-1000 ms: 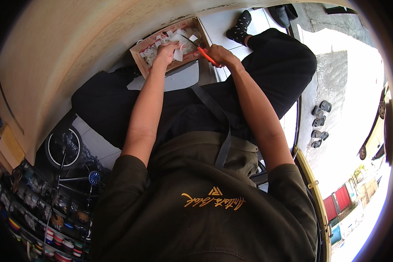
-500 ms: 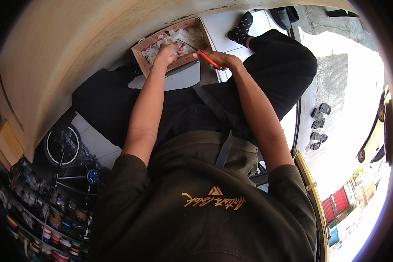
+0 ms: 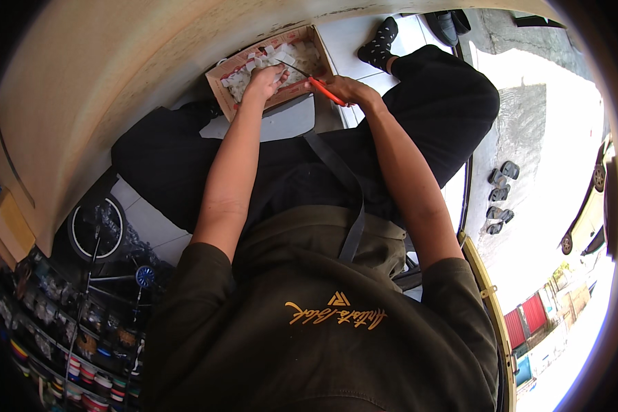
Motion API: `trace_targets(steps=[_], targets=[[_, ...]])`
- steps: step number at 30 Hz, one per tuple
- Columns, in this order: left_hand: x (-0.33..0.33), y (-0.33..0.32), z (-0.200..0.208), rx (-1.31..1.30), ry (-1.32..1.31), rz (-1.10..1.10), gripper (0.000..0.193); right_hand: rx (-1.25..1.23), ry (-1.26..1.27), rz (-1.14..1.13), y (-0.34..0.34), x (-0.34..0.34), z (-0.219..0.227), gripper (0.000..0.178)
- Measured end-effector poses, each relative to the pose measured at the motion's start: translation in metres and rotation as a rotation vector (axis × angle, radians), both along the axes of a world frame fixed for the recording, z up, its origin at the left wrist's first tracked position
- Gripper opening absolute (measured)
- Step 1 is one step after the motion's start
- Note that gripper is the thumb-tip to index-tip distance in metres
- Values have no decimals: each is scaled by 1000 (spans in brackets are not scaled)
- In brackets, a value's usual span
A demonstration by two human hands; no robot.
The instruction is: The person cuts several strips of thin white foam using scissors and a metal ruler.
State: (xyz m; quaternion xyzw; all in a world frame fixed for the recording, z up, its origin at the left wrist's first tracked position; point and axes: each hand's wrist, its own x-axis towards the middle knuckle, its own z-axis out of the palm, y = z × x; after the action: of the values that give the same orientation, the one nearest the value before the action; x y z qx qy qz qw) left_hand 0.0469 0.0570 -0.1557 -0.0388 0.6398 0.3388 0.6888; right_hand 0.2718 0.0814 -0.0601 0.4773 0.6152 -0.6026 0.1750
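My right hand (image 3: 353,93) is closed round the red-orange handles of a pair of scissors (image 3: 328,93), seen nearly edge-on. Their thin dark blades point left, over the cardboard box (image 3: 221,94), and reach my left hand. Fingers pinched, my left hand (image 3: 264,80) holds a small whitish piece (image 3: 281,73) close to the blades; its exact shape is too small to make out. Many white, paper-like pieces (image 3: 302,56) lie loose in the open box beneath both hands.
A pale curved panel (image 3: 82,103) rises beyond the box and along my left. Beside my right leg are a socked foot (image 3: 380,48) and dark shoes (image 3: 441,29). A small bicycle wheel (image 3: 97,230) and shelves of jars (image 3: 93,381) stand at lower left. Several sandals (image 3: 499,194) lie outside.
Both hands stay in nearly the same place over the box. The scissors and my right hand have shifted very slightly.
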Motion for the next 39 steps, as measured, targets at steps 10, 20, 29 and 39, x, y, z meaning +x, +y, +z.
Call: trace_targets(steps=[10,20,29,39], targets=[[-4,3,5,-20,-1,44,14,231,-89,57,3,4,-25,80],[4,9,8,56,-12,317,25,-168,-65,-31,3,-4,29,102],[10,5,16,75,-38,243,25,-164,-95,-50,6,-1,14,97],[5,4,21,7,-39,234,26,142,35,-6,2,-5,4,76]])
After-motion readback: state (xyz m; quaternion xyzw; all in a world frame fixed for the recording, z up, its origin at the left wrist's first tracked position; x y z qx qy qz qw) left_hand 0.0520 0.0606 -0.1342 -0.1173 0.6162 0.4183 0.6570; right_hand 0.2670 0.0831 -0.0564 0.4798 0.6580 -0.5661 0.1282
